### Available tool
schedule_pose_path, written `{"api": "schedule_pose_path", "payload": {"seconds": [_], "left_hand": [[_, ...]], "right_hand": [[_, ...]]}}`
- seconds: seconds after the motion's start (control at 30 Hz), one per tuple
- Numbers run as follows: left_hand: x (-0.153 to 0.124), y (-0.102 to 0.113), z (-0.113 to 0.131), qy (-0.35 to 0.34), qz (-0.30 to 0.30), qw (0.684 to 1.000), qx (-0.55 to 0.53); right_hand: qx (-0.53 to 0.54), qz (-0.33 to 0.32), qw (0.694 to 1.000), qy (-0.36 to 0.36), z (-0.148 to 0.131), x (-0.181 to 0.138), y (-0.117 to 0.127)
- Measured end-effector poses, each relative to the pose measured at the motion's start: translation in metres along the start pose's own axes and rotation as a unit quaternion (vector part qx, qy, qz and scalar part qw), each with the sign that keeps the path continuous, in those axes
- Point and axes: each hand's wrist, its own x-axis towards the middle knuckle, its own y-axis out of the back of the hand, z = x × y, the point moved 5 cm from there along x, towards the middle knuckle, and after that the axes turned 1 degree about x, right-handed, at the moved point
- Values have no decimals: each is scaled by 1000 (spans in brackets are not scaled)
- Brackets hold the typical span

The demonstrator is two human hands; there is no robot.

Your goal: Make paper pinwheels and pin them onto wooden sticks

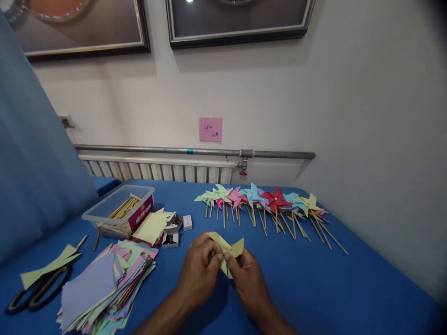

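Between my two hands is a yellow paper pinwheel (238, 248), its blades folded in toward the middle, held above the blue tabletop. My left hand (199, 260) pinches it from the left, thumb and fingers closed near its centre. From the right, my right hand (248, 274) grips it too, with the thumb pressed by the centre. Whether a pin sits under the thumbs is hidden. Beyond my hands lie open small boxes of pins (171, 239) and a small white box (187, 223).
Finished pinwheels (275, 199) on sticks lie in a row at the back right. Left stand a plastic tub (91, 217) of wooden sticks, yellow paper sheets (151, 228), a pile of coloured paper (91, 284) and scissors (49, 293) under paper strips. A blue curtain (38, 149) hangs far left.
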Motion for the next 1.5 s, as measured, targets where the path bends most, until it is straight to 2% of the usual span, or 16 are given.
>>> {"api": "schedule_pose_path", "payload": {"seconds": [0.7,0.87,1.0,1.2,1.3,1.5], "left_hand": [[0,1,-3,14,4,999,44],[0,3,-1,20,24,999,33],[-2,6,0,67,73,995,8],[-4,3,-4,152,123,973,-122],[-3,-1,-7,169,105,966,-163],[4,-5,-9,175,14,963,-202]], "right_hand": [[-2,-16,1000,-11,3,1,-1],[-8,-3,1000,-3,3,2,1],[8,-5,1000,-1,4,2,0],[26,-8,1000,-3,2,2,-1],[24,-3,1000,-12,1,2,1],[19,-2,1000,-19,0,1,1]]}}
